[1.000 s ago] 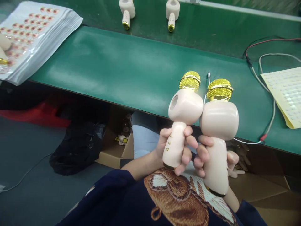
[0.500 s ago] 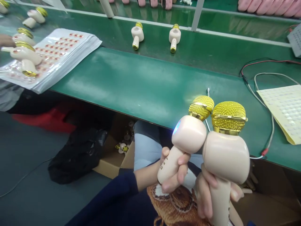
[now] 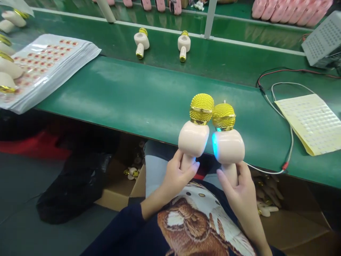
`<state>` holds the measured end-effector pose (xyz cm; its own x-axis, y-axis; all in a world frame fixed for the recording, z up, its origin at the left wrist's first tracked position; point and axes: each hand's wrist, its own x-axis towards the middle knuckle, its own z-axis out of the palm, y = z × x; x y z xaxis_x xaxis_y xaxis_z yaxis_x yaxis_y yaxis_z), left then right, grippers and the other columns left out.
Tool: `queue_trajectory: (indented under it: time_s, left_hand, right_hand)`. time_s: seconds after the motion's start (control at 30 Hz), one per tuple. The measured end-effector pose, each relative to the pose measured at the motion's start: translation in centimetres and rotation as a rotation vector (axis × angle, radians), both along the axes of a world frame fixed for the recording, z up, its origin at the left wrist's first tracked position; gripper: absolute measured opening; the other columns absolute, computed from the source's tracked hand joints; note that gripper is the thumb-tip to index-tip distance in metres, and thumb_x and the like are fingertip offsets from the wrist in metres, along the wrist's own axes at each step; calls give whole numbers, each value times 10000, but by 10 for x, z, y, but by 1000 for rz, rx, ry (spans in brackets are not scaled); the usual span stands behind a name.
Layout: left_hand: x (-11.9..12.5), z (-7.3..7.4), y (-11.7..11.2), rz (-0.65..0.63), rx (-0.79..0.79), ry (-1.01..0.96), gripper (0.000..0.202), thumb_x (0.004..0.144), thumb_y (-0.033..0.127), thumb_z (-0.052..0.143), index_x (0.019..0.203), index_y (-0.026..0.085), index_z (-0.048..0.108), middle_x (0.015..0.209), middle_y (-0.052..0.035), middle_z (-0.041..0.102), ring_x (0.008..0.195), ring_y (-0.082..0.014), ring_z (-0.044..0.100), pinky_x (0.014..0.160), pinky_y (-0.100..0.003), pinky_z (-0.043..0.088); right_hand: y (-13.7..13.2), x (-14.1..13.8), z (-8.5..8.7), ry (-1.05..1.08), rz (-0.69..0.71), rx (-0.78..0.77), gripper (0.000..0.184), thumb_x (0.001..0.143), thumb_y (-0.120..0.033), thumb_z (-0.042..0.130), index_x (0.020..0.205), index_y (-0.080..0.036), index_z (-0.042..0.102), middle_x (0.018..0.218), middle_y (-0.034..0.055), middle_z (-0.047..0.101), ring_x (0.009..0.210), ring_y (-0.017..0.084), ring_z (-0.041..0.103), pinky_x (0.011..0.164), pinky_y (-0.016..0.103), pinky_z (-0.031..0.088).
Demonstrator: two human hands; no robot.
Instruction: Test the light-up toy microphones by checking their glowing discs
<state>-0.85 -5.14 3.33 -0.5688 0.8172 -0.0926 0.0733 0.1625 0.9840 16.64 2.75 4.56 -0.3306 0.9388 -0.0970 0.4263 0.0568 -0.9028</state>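
My left hand (image 3: 179, 174) is wrapped round the handle of a cream microphone (image 3: 194, 138) with a gold mesh head. A second microphone (image 3: 229, 145) of the same kind is held by its handle in my right hand (image 3: 239, 186). Both are upright above my lap at the bench edge, their gold heads side by side and seemingly touching. Blue light glows on the facing sides of their bodies. Part of each handle is hidden by my fingers.
Two more microphones lie farther back on the green bench (image 3: 119, 96). A stack of sticker sheets (image 3: 61, 67) is at left, a yellow sheet (image 3: 311, 124) and cable (image 3: 291, 142) at right. Below are cardboard boxes (image 3: 117, 192) with microphones inside. Pink items (image 3: 290, 12) line the back.
Both microphones have moved left and lower in view, and have been turned so their lit sides face each other. The view has shifted to the right. Both hands keep their hold.
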Motion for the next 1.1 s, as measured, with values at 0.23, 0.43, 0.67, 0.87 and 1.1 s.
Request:
queue_trajectory:
  time_s: [0.23, 0.43, 0.67, 0.87, 1.1]
  left_hand:
    - [2, 1, 1, 103, 69, 627, 284, 782, 196, 641, 1057, 203, 572, 896, -31, 699, 761, -183, 669, 694, -265, 515]
    - [1, 4, 1, 130, 134, 968, 278, 797, 196, 590, 1071, 189, 540, 786, -29, 674, 693, -191, 670, 650, -271, 521]
    - [2, 10, 1, 113, 148, 999, 210, 805, 201, 592, 1011, 179, 562, 781, -42, 688, 673, -185, 674, 617, -272, 519]
    - [-2, 5, -1, 113, 180, 1008, 208, 791, 179, 591, 997, 184, 563, 796, -45, 695, 687, -184, 680, 590, -268, 511]
    - [-8, -8, -11, 141, 234, 995, 224, 761, 169, 648, 964, 199, 557, 721, -29, 661, 608, -180, 637, 548, -271, 490]
  right_hand:
    - [-4, -2, -9, -40, -82, 143, 473, 788, -461, 699, 1153, -208, 534, 1120, 117, 617, 1047, 311, 578, 892, 460, 440]
    - [-2, 0, -15, -127, -161, 226, 511, 786, -492, 673, 1173, -196, 517, 1091, 123, 572, 989, 317, 571, 857, 483, 429]
    - [4, 8, -21, -256, -307, 358, 535, 740, -448, 664, 1168, -160, 522, 1048, 137, 557, 976, 360, 546, 843, 522, 405]
    - [6, 10, -25, -265, -326, 404, 523, 740, -417, 656, 1175, -170, 504, 1050, 134, 554, 973, 361, 544, 845, 524, 400]
    - [6, 7, -30, -273, -270, 558, 379, 772, -332, 620, 1107, -200, 502, 1017, 100, 579, 925, 298, 564, 826, 457, 436]
